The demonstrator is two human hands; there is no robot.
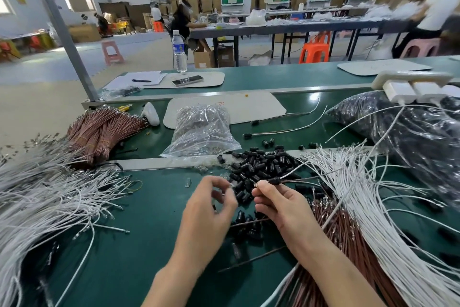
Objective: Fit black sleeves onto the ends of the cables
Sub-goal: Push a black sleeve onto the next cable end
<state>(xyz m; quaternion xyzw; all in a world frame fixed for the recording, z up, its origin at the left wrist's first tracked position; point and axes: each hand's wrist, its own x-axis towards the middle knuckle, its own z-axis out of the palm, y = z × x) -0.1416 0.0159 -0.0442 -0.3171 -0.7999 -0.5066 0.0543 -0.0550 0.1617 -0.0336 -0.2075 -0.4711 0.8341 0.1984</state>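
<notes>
Head view of a green worktable [149, 232]. The right hand [276, 204] pinches a cable pair [288, 175], 1 white and 1 brown lead, just behind its metal tips; 1 black sleeve [275, 180] sits on the pair just beyond the fingertips. The left hand [211, 203], just left of it and apart, has its fingers curled with thumb and forefinger close together; blur hides whether they pinch anything. The loose black sleeves [258, 165] lie heaped directly beyond both hands, some spilling between the 2 wrists. At right fan out white cables [361, 194] and brown cables [343, 239]; at left spreads a left cable mass [49, 194], also white, with a tied brown bundle [104, 130] beyond it. A clear bag [201, 130] beyond the heap holds small brownish parts; a large clear bag [410, 142] at far right holds black parts. The water bottle [179, 50] on the far side of the table carries a blue label, its writing illegible.
</notes>
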